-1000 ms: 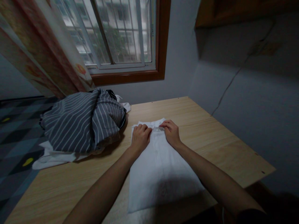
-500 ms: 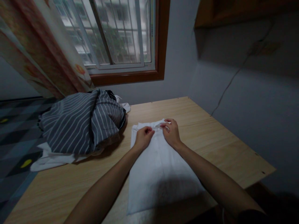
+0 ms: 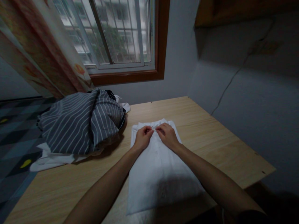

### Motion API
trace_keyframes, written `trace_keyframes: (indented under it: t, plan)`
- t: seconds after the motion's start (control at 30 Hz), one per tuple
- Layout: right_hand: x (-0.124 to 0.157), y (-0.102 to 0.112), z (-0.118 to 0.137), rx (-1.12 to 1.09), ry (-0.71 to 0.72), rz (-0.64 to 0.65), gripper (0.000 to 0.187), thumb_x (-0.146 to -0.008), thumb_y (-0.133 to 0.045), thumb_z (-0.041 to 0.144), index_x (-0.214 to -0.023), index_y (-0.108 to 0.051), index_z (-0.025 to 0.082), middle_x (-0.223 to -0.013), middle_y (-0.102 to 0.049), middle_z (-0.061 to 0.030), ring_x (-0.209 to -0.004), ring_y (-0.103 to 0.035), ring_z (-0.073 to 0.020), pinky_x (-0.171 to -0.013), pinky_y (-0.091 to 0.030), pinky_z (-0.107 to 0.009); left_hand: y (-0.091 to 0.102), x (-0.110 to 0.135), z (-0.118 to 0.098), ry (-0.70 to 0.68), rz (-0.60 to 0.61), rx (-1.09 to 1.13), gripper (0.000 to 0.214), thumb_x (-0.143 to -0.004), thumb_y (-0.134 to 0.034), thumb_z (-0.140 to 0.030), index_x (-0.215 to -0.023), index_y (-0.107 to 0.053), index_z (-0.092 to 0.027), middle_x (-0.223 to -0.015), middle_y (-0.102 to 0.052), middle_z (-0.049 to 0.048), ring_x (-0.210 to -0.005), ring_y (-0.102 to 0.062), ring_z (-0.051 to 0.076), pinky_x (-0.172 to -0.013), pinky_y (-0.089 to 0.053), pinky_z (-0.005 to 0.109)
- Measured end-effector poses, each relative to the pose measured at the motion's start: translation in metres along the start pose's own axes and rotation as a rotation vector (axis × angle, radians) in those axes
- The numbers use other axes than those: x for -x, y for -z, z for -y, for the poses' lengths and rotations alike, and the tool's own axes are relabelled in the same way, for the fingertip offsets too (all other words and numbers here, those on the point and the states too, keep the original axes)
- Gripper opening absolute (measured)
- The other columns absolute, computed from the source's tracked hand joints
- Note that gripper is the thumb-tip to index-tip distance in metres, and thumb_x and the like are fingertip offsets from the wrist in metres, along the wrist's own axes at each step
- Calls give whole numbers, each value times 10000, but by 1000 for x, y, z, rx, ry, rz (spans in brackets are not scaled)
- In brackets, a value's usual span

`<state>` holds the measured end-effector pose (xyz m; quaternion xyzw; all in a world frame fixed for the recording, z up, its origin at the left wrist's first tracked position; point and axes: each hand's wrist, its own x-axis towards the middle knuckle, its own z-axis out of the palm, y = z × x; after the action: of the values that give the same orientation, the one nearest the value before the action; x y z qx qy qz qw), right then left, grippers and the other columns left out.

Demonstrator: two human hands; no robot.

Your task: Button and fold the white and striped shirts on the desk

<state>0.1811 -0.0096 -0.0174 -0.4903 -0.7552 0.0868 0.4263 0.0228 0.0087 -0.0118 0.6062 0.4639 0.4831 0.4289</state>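
A folded white garment (image 3: pixel 158 174) lies flat on the wooden table (image 3: pixel 210 137), running from the near edge toward the window. My left hand (image 3: pixel 142 138) and my right hand (image 3: pixel 166 136) rest side by side on its far end, near the collar. Both have their fingers curled and pinched on the white fabric, fingertips almost touching at the middle. My forearms cross over the lower part of the garment.
A heap of grey striped clothing (image 3: pixel 81 121) sits on white cloth at the table's left. Behind it are a patterned curtain (image 3: pixel 44 53) and a barred window (image 3: pixel 121 34). A grey wall (image 3: pixel 245 102) runs along the table's right side. Checked bedding (image 3: pixel 14 133) lies far left.
My right hand has slid left along the collar toward my left hand, so the two fingertips now meet. The left hand has stayed in place with its grip.
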Motion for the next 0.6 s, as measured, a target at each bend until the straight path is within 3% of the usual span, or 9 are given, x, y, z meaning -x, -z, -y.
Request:
trace_keyframes:
  t: [0.3, 0.47, 0.6]
  plan:
    - [-2, 8, 8, 284, -1, 58, 205, -873, -505, 116, -875, -694, 195, -875, -635, -76, -866, -548, -227, -827, -372, -355, 0, 0, 6, 15, 47, 169, 237, -613, -693, -337, -737, -590, -165, -664, -546, -28, -618, -461, 109, -592, -361, 233]
    - [-1, 1, 0, 53, 13, 12, 215, -864, -506, 106, -962, -676, 193, -928, -641, -65, -934, -554, -216, -853, -399, -352, 0, -1, 7, 7, 54, 169, 222, -623, -692, -328, -731, -591, -163, -650, -541, -33, -606, -461, 109, -596, -354, 236]
    - [-2, -5, -2, -190, -80, -70, 64, -839, -613, 227, -859, -667, 199, -883, -628, -46, -869, -568, -189, -804, -450, -327, 0, -1, 6, -17, 52, 141, 203, -644, -676, -321, -739, -593, -162, -652, -550, -31, -611, -464, 113, -596, -356, 237]
